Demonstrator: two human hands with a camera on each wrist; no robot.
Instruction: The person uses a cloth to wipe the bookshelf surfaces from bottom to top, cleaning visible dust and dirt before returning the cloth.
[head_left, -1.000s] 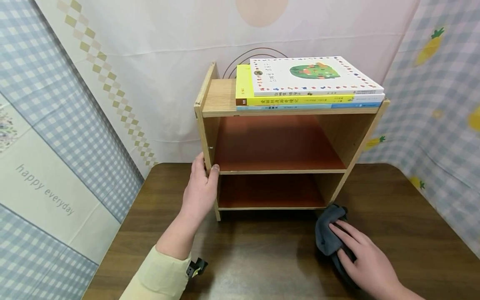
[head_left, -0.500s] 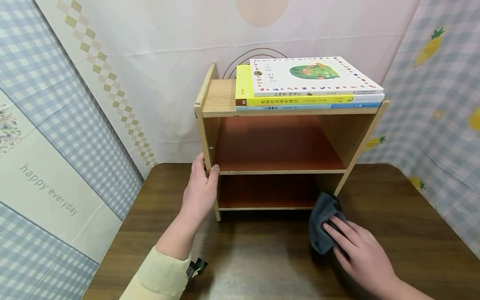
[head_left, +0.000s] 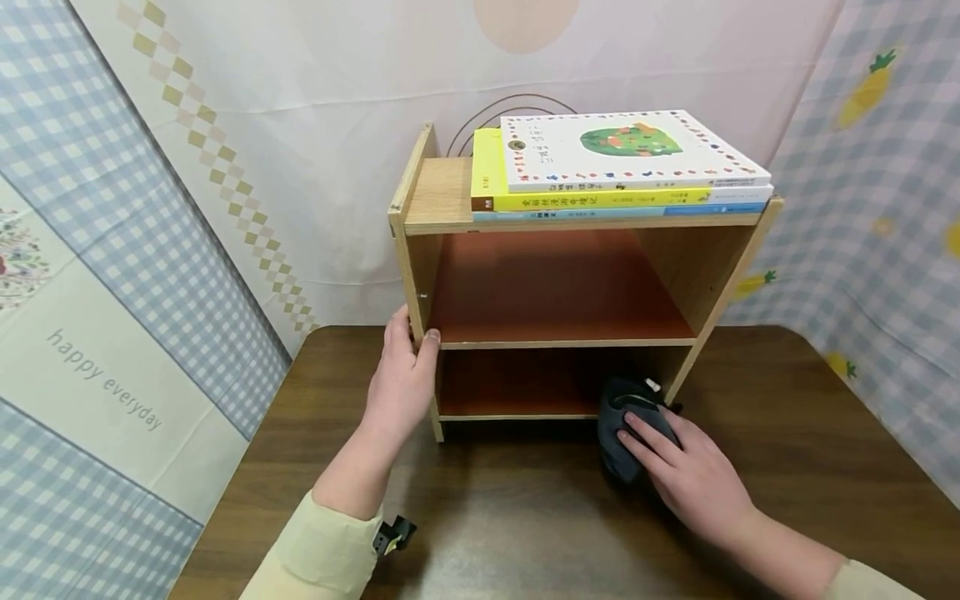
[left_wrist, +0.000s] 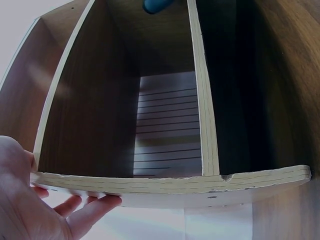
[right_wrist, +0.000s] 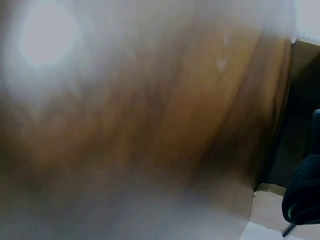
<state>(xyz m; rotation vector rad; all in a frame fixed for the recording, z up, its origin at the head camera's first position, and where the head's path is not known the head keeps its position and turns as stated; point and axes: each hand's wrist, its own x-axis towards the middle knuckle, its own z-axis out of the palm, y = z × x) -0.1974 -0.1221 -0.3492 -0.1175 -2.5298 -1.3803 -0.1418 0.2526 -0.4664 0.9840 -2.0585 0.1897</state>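
A small wooden shelf (head_left: pixel 562 342) with reddish-brown inner boards stands on the table. My left hand (head_left: pixel 401 383) grips its left side panel, thumb on the front edge and fingers around the outside. In the left wrist view, that hand (left_wrist: pixel 30 200) holds the panel edge (left_wrist: pixel 150 184) at the lower left. My right hand (head_left: pixel 697 475) holds a dark blue-grey cloth (head_left: pixel 617 450) against the right end of the bottom board's front edge. The right wrist view shows part of the dark cloth (right_wrist: pixel 302 190) at its right edge; the rest there is blurred.
A white picture book (head_left: pixel 630 150) lies on a yellow book (head_left: pixel 491 171) and a blue one (head_left: pixel 705 210) on the shelf's top. The brown table (head_left: pixel 510 517) extends in front and to both sides. Patterned curtains (head_left: pixel 360 167) hang behind and at the sides.
My right hand has moved left with the cloth, from the foot of the right side panel onto the bottom board's front edge. The left hand keeps its place on the panel.
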